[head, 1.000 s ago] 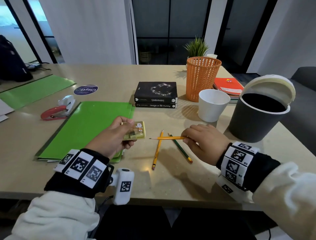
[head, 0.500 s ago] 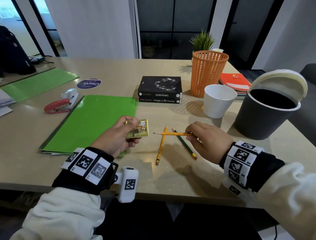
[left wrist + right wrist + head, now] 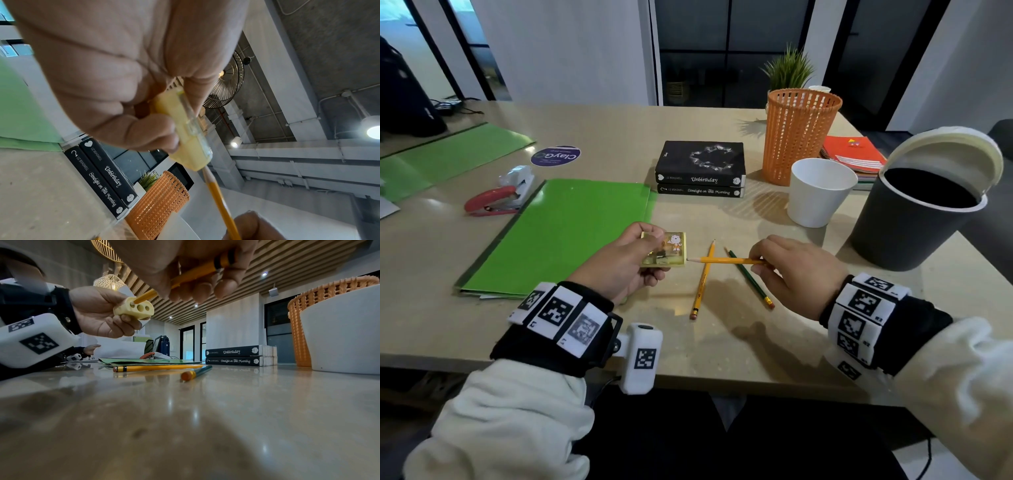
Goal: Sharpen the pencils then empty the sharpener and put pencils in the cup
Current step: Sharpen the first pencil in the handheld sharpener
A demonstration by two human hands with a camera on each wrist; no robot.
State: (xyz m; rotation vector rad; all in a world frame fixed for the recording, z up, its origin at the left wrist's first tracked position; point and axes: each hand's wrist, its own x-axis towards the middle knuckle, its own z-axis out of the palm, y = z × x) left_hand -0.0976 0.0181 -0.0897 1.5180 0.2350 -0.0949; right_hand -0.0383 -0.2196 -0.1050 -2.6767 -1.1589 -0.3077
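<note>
My left hand [image 3: 619, 263] grips a small yellow sharpener [image 3: 664, 253] with a cartoon sticker, held just above the table. My right hand [image 3: 794, 270] pinches a yellow pencil [image 3: 726, 260] level, with its point at the sharpener's right end. The right wrist view shows three holes in the sharpener [image 3: 133, 307] and the held pencil [image 3: 195, 274] meeting the leftmost one. On the table under the held pencil lie another yellow pencil [image 3: 701, 287] and a green pencil [image 3: 751, 281]. A white cup [image 3: 820, 192] stands behind the right hand.
A dark bin [image 3: 914, 222] with its white lid up stands at the right. Behind the cup are an orange mesh basket [image 3: 799, 137] and two stacked black books [image 3: 700, 169]. A green folder [image 3: 558, 236] and a red stapler [image 3: 494, 202] lie at the left.
The right hand has brought the held pencil left until its point meets the sharpener. The left hand keeps the sharpener in about the same place.
</note>
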